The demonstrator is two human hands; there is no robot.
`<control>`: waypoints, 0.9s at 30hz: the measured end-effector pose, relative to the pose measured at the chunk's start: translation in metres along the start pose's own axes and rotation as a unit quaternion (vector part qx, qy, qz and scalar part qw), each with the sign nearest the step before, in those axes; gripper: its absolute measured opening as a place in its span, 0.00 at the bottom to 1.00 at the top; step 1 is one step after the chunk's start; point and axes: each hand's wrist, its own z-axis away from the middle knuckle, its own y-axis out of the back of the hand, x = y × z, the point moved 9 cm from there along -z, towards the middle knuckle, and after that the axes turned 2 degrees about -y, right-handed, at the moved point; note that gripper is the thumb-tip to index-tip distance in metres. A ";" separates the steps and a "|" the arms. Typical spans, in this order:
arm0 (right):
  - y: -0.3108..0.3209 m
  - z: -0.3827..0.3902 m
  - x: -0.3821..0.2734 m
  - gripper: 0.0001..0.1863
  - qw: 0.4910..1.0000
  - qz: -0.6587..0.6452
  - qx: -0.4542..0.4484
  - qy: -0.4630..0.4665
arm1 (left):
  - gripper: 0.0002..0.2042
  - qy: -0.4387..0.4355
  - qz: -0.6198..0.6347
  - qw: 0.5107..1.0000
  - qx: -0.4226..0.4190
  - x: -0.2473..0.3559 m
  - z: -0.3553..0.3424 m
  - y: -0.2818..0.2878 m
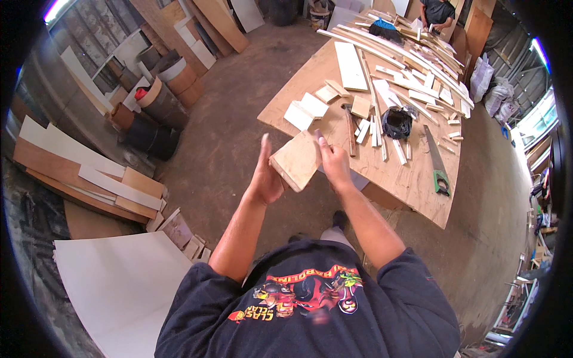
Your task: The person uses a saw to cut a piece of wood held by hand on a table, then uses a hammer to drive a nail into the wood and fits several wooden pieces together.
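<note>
Between my two hands, above the near left edge of the worktable, is a squarish flat piece of wood (pixel 298 159), tilted, with its pale face up. My left hand (pixel 266 178) supports it from the left, thumb raised and fingers tucked beneath. On the other side, my right hand (pixel 336 162) grips its right edge, thumb along the top; the fingers behind it are partly hidden. Just beyond the piece, several white and tan wood blocks (pixel 306 111) lie on the plywood worktable (pixel 412 194). A hammer (pixel 351 132) with a wooden handle rests beside them.
A green-handled handsaw (pixel 437 164) lies at the table's right, near a black plastic bag (pixel 398 123). Long wood strips (pixel 412 56) cover the far end, where another person (pixel 439 15) stands. Boards (pixel 89 170) and drums (pixel 156 134) line the left; a white sheet (pixel 122 286) is lower left.
</note>
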 end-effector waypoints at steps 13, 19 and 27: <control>-0.018 0.021 -0.030 0.18 0.988 -0.108 -0.071 0.089 | 0.28 -0.109 -0.226 0.965 0.077 0.014 0.041 0.049; -0.012 0.030 -0.010 0.15 0.985 -0.068 -0.152 0.054 | 0.28 -0.114 -0.121 0.980 0.113 0.014 0.040 0.066; 0.000 -0.010 0.090 0.10 0.987 -0.086 -0.117 -0.073 | 0.28 -0.092 -0.127 0.984 0.086 0.008 -0.053 0.067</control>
